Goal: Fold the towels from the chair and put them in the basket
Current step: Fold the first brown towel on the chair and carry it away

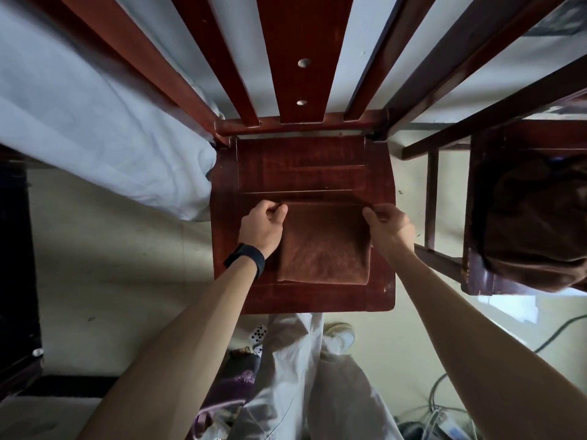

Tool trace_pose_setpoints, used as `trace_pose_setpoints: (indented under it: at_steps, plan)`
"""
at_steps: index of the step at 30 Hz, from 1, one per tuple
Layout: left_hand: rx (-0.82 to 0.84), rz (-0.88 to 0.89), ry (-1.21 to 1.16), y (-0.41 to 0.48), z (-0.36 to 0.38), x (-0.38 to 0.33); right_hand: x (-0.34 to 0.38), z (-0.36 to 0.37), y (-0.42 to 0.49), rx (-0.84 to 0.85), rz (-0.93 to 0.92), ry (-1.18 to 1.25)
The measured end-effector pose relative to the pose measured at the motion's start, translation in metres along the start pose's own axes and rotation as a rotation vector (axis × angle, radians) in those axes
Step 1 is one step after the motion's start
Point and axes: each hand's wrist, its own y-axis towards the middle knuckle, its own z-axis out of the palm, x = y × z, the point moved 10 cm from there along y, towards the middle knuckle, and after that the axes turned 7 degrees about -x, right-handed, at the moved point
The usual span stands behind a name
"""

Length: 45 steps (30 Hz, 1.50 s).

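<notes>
Head — towel (324, 249) on chair (301, 166), bedsheet (111, 138) beside

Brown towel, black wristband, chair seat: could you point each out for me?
brown towel (324, 246): head view, middle of its folded top layer.
black wristband (246, 257): head view, middle of the band.
chair seat (301, 166): head view, bare wood beyond the towel.

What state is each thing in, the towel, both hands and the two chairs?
Towel: folded, lying flat on the chair seat.
Left hand: pinches the towel's far left corner.
Right hand: pinches its far right corner.
Chair: upright, bearing the towel.
Second chair: heaped with brown cloth.
</notes>
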Motion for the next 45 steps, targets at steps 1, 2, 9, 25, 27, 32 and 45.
trace_pose_setpoints:
  at_steps: [1, 2, 9, 25, 27, 32, 45]
  plan:
    - [-0.014, 0.018, 0.003, 0.000, 0.000, -0.001, 0.000, 0.000, 0.000, -0.005, -0.003, 0.002]
    - [-0.028, 0.037, 0.011, 0.000, -0.001, -0.002, 0.000, 0.000, 0.001, -0.010, -0.005, 0.003]
    - [-0.285, 0.362, 0.352, -0.023, -0.011, -0.033, 0.010, -0.007, -0.026, -0.227, -0.164, -0.117]
    - [-0.065, 0.775, 0.591, -0.048, 0.058, -0.006, -0.011, 0.064, -0.056, -0.093, -0.617, -0.604]
    - [-0.057, 0.753, 0.603, -0.049, 0.056, -0.005, -0.008, 0.062, -0.059, -0.082, -0.607, -0.612]
    - [-0.161, 0.514, 0.437, -0.054, 0.020, 0.000, -0.023, 0.020, -0.057, -0.232, -0.265, -0.334]
    - [0.032, -0.295, -0.148, -0.031, 0.009, 0.037, -0.048, 0.015, -0.040, 0.046, 0.279, 0.190]
